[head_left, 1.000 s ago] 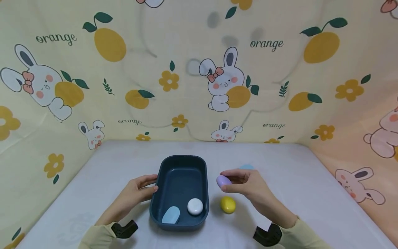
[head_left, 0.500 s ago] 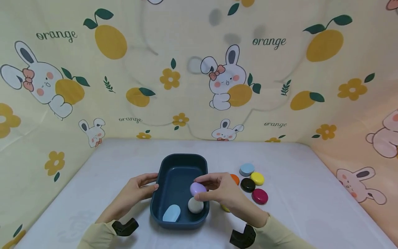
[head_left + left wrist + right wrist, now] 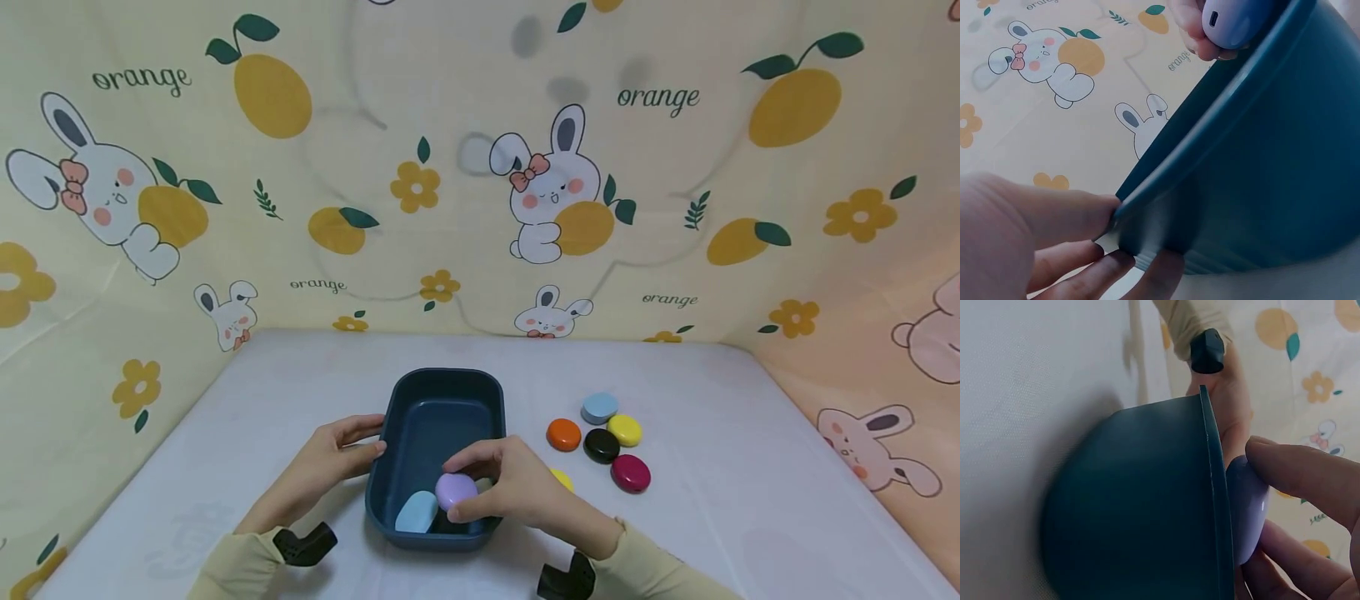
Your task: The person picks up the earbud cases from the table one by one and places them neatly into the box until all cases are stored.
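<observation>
A smooth purple rounded piece (image 3: 455, 490) is pinched between the thumb and fingers of my right hand (image 3: 521, 492), low over the near right part of a dark teal box (image 3: 378, 492). In the left wrist view a small slot shows on the purple piece's side (image 3: 1235, 22). My left hand (image 3: 330, 458) holds the box at its left rim, thumb at the lip and fingers against the outer wall (image 3: 1147, 265). Inside the box, a light blue piece (image 3: 416, 512) leans in the near left corner. A white piece (image 3: 483, 483) is mostly hidden by my right hand.
Right of the box, on the white tabletop (image 3: 315, 367), lie rounded pieces: orange (image 3: 564, 435), light blue (image 3: 600, 408), yellow (image 3: 625, 430), black (image 3: 602, 446) and dark red (image 3: 631, 473). Another yellow piece (image 3: 562, 479) is partly behind my right hand. Printed cloth (image 3: 450, 183) surrounds the table.
My right hand has carried the purple piece leftward from beside the box, over its right rim, then down toward the near end. My left hand has stayed at the box.
</observation>
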A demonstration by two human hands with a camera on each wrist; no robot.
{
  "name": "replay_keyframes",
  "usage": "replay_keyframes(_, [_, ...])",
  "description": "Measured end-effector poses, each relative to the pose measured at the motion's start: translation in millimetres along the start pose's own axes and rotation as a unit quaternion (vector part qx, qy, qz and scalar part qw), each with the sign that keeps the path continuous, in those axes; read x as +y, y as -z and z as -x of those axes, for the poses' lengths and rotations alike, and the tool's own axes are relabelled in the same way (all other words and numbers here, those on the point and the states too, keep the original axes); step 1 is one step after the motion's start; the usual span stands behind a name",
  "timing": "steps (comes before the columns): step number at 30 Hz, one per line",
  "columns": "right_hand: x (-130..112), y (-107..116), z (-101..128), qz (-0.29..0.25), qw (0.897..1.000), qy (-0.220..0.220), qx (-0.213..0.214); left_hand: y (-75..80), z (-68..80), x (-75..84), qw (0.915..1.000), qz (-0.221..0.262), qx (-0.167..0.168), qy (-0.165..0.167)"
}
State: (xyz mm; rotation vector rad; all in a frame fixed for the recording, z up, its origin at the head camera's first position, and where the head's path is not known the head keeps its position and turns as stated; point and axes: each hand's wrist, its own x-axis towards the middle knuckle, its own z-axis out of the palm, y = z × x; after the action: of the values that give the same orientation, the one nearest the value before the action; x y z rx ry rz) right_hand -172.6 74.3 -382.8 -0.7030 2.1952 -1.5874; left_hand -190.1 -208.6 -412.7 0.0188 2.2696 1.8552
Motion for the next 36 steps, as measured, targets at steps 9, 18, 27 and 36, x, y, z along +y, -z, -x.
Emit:
replay_keyframes(9, [1,1,0,0.025,1.000,0.003,-0.015,-0.3,0.6,1.0,1.0000,0.003,-0.004,-0.002])
replay_keyframes(18, [3,4,-1,0.007,0.999,0.007,-0.030,-0.6,-0.2,0.5,1.0000,0.003,-0.004,-0.003])
replay_keyframes(27, [1,12,0,-0.038,0.999,-0.003,-0.002,-1.4,0.7,2.6,1.0000,0.006,-0.006,-0.002])
replay_keyframes(36, [-3,19,4,-0.034,0.999,-0.010,0.041,-0.4,0.4,0.2,1.0000,0.005,-0.008,-0.003])
